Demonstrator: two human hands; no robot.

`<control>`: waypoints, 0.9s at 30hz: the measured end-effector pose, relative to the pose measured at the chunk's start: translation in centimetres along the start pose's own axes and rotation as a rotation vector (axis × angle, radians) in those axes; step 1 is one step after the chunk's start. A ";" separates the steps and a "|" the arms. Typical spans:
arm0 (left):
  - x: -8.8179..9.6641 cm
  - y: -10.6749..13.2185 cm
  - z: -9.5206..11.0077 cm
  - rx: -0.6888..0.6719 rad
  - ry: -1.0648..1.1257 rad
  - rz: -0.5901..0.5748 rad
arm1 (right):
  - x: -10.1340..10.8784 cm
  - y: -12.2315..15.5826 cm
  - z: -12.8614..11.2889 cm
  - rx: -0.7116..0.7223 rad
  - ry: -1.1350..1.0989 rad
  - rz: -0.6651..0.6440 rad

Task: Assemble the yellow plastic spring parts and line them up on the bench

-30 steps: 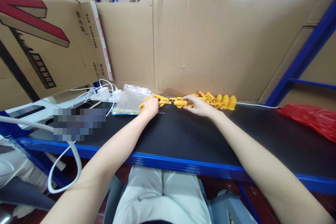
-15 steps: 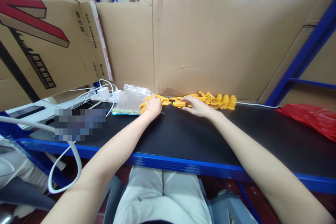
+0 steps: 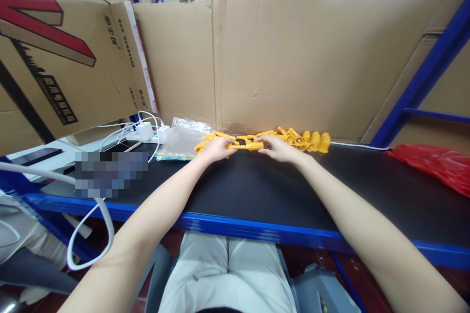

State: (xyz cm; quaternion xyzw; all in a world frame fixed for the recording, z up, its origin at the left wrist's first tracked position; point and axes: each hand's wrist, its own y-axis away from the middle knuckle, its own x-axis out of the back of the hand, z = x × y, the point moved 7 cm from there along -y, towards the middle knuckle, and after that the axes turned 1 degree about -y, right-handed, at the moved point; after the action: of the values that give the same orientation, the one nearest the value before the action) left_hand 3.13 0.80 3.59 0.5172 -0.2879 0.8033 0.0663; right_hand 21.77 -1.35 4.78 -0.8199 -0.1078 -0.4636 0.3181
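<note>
A row of small yellow plastic parts [image 3: 304, 141] lies at the back of the black bench top [image 3: 257, 190], against the cardboard wall. My left hand [image 3: 216, 148] is closed on a thin yellow part at the left end of the row. My right hand [image 3: 278, 148] is closed on a thicker yellow part [image 3: 250, 145]. The two pieces meet end to end between my hands, just above the bench. More yellow parts [image 3: 201, 145] lie to the left of my left hand.
A clear plastic bag [image 3: 181, 141] lies left of the parts. White chargers and cables [image 3: 147, 132] sit further left. A red bag [image 3: 436, 166] rests at the right. Cardboard [image 3: 286, 58] walls the back and left; the blue bench edge [image 3: 257, 230] runs along the front.
My two hands have drawn together, each closing on a yellow part, and the parts now touch end to end between them.
</note>
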 end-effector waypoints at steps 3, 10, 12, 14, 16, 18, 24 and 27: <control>0.4 0.0 0.0 0.013 0.017 0.024 | -0.3 0.0 0.4 -0.021 -0.061 -0.042; 0.0 0.0 0.1 0.021 0.108 -0.018 | -0.8 0.0 0.5 -0.091 -0.150 -0.091; 0.2 0.0 0.1 0.003 0.058 0.015 | -1.1 0.0 0.4 -0.115 -0.248 -0.127; 0.5 0.0 0.1 -0.008 -0.001 0.055 | -1.4 0.1 0.5 -0.155 -0.387 -0.149; 0.8 0.0 0.1 -0.009 -0.044 0.083 | -1.7 0.2 0.9 -0.214 -0.524 -0.145; 0.8 0.0 0.2 -0.021 -0.069 0.090 | -1.9 0.2 1.3 -0.272 -0.643 -0.119; 0.4 0.2 1.0 -0.057 -0.104 0.075 | -2.5 0.3 2.1 -0.376 -0.773 -0.065; 0.2 0.2 0.8 -0.030 -0.097 0.080 | -2.6 0.4 2.3 -0.414 -0.747 -0.058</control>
State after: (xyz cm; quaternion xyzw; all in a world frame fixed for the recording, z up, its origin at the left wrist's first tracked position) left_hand 3.64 0.16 3.96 0.5427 -0.3233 0.7747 0.0278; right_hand 22.16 0.12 1.65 -0.9746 -0.1435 -0.1555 0.0728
